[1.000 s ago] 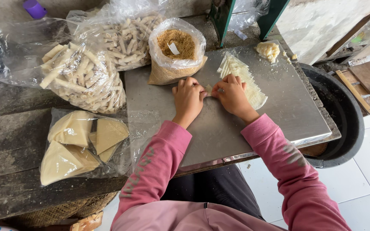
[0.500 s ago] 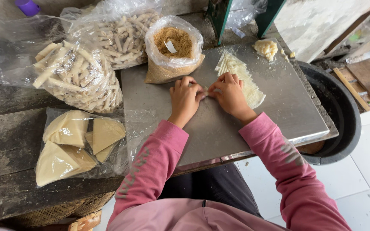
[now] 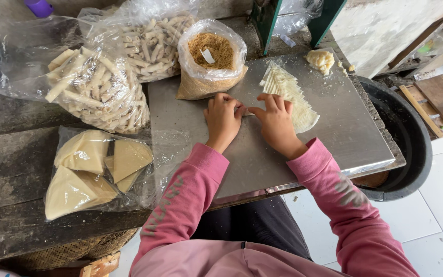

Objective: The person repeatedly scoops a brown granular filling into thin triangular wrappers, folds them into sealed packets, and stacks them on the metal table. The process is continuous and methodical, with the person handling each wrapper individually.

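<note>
Both hands rest side by side on the metal sheet (image 3: 334, 133) that covers the near right part of the desk (image 3: 11, 154). The left hand (image 3: 222, 119) lies knuckles up with its fingers curled down onto the metal, fingertips meeting those of the right hand (image 3: 275, 123) over something small — too hidden to name, and whether either grip is pinched shut on it cannot be told. The right hand's spread fingers also touch the near edge of the stack of thin pale wrappers (image 3: 288, 95), which fans from the hands toward the far edge of the sheet. At the sheet's far left corner stands an open bag of brown crumbs (image 3: 211, 56); a lump of pale dough (image 3: 320, 60) sits at the far right corner. On the dark wood to the left lie a bag of rolled sticks (image 3: 96, 90), a second such bag (image 3: 155, 43) behind it, and a bag of folded triangles (image 3: 96, 172) near the front edge — all well apart from the hands.
</note>
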